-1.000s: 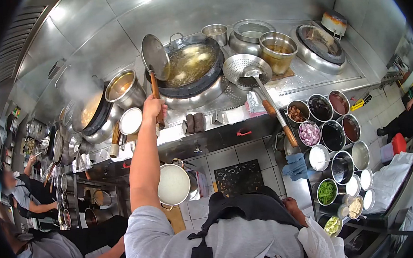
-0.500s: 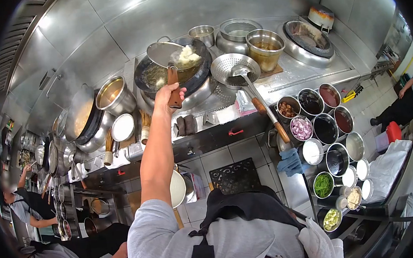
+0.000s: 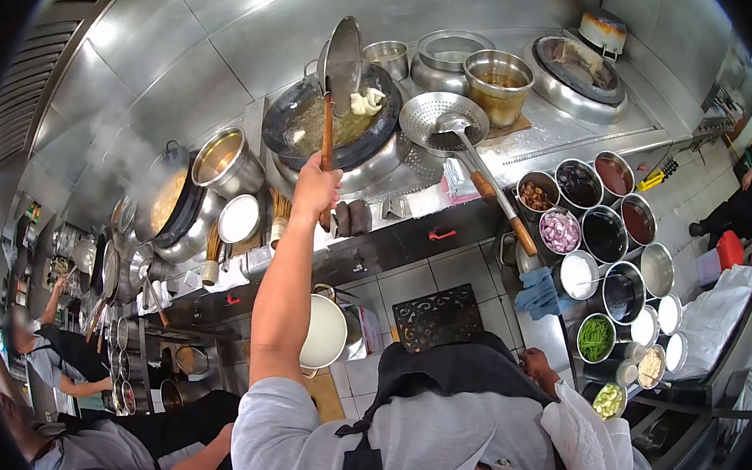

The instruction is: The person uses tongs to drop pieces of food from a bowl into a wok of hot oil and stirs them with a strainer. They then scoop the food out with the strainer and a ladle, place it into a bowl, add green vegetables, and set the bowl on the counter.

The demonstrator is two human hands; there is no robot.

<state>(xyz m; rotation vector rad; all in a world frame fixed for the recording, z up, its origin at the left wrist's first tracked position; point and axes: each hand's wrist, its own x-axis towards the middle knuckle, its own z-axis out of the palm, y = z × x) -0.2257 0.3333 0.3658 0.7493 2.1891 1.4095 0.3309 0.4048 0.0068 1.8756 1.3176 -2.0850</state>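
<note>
Mesh strainer (image 3: 345,61) swung near-upright over wok (image 3: 378,146), hiding some liquid (image 3: 313,127); left hand (image 3: 317,189), arm outstretched, grip wrapped round wooden handle (image 3: 328,137); right hand (image 3: 538,367) partly hidden, grip impossible to tell.

The steel cooktop (image 3: 562,135) carries plenty — wok (image 3: 368,152), metal pots (image 3: 243,173), perforated strainer (image 3: 424,118), brown board (image 3: 516,125).

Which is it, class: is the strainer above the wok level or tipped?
Tipped: above the wok, the strainer stands steeply, nearly on edge, its round face not lying flat.
</note>
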